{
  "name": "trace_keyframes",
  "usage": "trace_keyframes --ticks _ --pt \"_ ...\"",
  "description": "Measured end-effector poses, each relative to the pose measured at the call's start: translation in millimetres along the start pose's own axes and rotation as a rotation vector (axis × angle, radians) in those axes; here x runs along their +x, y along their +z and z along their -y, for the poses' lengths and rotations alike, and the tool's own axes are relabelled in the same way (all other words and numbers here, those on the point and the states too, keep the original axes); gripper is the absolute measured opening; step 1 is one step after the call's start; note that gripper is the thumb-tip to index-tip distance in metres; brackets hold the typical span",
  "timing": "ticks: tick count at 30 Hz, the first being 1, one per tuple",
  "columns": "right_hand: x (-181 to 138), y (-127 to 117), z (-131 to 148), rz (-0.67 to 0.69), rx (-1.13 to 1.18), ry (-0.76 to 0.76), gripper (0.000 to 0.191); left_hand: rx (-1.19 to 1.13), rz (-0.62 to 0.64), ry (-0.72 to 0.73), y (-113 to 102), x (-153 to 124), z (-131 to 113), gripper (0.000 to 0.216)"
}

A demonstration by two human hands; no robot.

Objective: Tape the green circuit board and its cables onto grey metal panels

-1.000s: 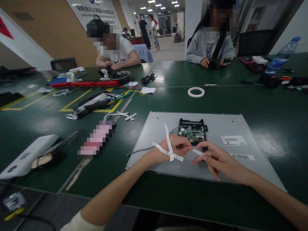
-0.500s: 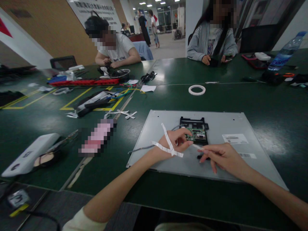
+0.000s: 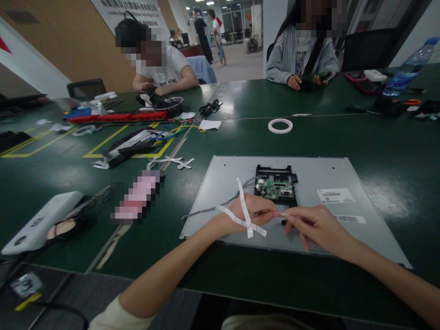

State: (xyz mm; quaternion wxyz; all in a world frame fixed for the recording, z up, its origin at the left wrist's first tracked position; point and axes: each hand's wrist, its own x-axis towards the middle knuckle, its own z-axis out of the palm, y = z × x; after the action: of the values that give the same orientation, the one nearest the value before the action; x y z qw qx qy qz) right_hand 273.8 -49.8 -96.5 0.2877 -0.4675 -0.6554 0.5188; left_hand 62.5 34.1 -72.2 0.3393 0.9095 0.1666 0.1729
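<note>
Above the front part of a flat grey metal panel (image 3: pixel 213 183), my two hands meet with fingertips almost touching. My left hand (image 3: pixel 252 213) is closed in a pinch, and my right hand (image 3: pixel 316 224) pinches from the other side. A short piece of a narrow white tape strip (image 3: pixel 282 214) shows between them. Longer white tape pieces (image 3: pixel 244 208) cling crossed to the back of my left hand and wrist. Just beyond the hands, a green circuit board (image 3: pixel 275 189) sits in a black frame on the panel. Grey cables (image 3: pixel 206 210) run from it to the left.
A white tape roll (image 3: pixel 280 126) lies behind the panel. To the left are crossed tape strips (image 3: pixel 182 162), a blurred pink object (image 3: pixel 139 195) and a white device (image 3: pixel 43 222). A water bottle (image 3: pixel 409 68) stands far right. Two people sit across the green table (image 3: pixel 240 142).
My hands have come closer together, and less of the white strip shows between them. My left hand has turned and lowered slightly, uncovering more of the circuit board.
</note>
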Motion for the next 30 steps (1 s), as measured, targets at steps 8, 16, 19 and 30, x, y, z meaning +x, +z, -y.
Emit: trace_keyframes --ticks 8,16,19,30 --pt "0 -5 -6 -0.118 0.027 0.015 0.039 0.140 -0.260 -0.010 -6 -1 5 0.020" --pt "0 -6 -2 -0.302 -0.067 -0.072 0.035 0.070 -0.350 -0.052 -13 0 -4 0.021" --pt "0 -5 -1 -0.429 -0.031 -0.162 0.053 0.001 -0.272 -0.029 -12 1 -7 0.020" --pt "2 -14 -1 -0.383 -0.456 -0.314 0.037 -0.195 -0.051 -0.113 -7 -2 -3 0.022"
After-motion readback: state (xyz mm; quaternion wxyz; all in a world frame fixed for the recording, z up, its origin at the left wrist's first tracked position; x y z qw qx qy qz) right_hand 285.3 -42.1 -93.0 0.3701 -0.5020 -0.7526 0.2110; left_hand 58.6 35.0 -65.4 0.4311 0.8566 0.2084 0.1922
